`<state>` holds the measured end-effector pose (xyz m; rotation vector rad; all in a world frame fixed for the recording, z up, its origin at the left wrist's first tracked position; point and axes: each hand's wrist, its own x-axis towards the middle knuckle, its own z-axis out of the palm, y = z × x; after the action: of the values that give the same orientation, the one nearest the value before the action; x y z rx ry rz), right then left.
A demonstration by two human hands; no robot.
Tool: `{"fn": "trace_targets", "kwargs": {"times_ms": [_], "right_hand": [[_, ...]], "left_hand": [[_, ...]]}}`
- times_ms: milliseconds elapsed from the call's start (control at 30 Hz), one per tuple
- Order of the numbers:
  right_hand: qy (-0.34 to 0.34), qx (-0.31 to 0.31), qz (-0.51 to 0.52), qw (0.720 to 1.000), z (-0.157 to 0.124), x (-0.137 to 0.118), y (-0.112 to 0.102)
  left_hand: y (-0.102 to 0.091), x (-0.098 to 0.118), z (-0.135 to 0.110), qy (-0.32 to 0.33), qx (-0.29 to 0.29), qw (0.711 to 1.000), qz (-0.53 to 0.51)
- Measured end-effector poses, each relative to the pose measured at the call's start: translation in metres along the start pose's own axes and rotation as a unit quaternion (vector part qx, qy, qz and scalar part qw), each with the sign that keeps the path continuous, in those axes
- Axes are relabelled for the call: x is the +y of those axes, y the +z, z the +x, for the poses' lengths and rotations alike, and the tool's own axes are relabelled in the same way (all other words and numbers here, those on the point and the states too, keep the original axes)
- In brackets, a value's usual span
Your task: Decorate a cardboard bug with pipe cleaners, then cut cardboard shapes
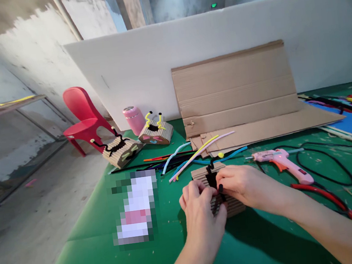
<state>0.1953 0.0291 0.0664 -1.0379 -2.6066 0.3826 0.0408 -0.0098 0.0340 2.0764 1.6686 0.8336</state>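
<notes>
Two bare hands close together over a small corrugated-cardboard craft (236,209), on the near middle part of a green-covered table (95,255). Right hand (246,183) with fingers bent inward, pinched on a short black pipe cleaner (220,188) at the ridged top. Left hand (201,213) curled against the near left side, fingertips almost meeting those opposite; impossible to tell whether gripping or merely steadying. Beyond the fingers, on the same ridged top, a dark patch (211,180) and a second, bent black stem (211,167) with a yellow ball (221,155) at its tip.

Just past the craft, a loose spread of pipe cleaners (202,150) in yellow, pink, blue and black. To the right, a pink hot glue gun (271,155) on its side with an orange trigger (278,166), and nearer, red-handled pliers (322,193) partly behind the right forearm. To the left, a pixelated rectangular item (137,210), too masked to identify. Farther back, two similar corrugated crafts, one with black antennae (122,154), one with yellow antennae (159,133), beside a pink canister (135,121). Behind the pipe cleaners, a creased cardboard sheet (234,85) propped against a white partition (129,69); off the table's left edge, a red plastic chair (82,122).
</notes>
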Motion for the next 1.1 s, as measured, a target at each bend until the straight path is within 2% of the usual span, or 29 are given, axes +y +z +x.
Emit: {"fn": "trace_targets", "kwargs": {"times_ms": [200,433,800,1100], "right_hand": [[0.032,0.006,0.031,0.999,-0.0015,-0.0019,-0.0019],[0.031,0.013,0.046,0.998,-0.0037,-0.0021,-0.0017],[0.038,0.012,0.058,0.997,-0.0051,-0.0024,-0.0029],[0.046,0.0,0.043,0.998,-0.0015,-0.0028,-0.003]], "left_hand": [[-0.0059,-0.0013,0.0016,0.016,-0.025,0.999,-0.013],[-0.0101,-0.0053,0.0017,0.04,0.001,0.999,0.004],[-0.0072,-0.002,0.0056,0.023,-0.02,0.999,0.018],[-0.0049,-0.0002,0.0068,0.005,-0.023,1.0,-0.016]]}}
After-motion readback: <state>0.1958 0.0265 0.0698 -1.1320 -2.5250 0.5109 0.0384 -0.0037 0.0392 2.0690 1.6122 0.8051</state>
